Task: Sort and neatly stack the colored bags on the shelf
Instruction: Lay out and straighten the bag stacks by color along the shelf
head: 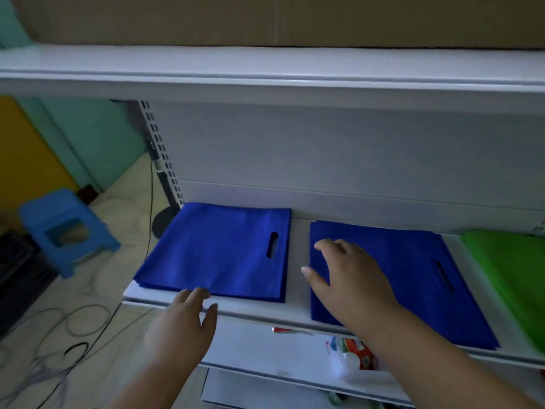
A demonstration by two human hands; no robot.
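Your right hand's fingers [324,246] lie spread and fairly straight on the near-left part of the right blue bag stack [413,276], with the thumb reaching past its left edge over the white shelf [298,261]; nothing is gripped. Your right hand [351,276] rests flat on that fabric, and the stack's slot handle lies to the right of the fingers. Your left hand [182,323] hangs at the shelf's front lip, fingers loosely extended and holding nothing; their tips meet the near edge of the left blue bag stack [218,249], which spreads away beyond them, its slot handle off to their right. Farther right of your right fingers, past the blue stack, a green bag pile [513,276] lies on the same shelf. Left of your left fingers, down on the floor, stands a blue stool [65,228] among loose cables [76,326].
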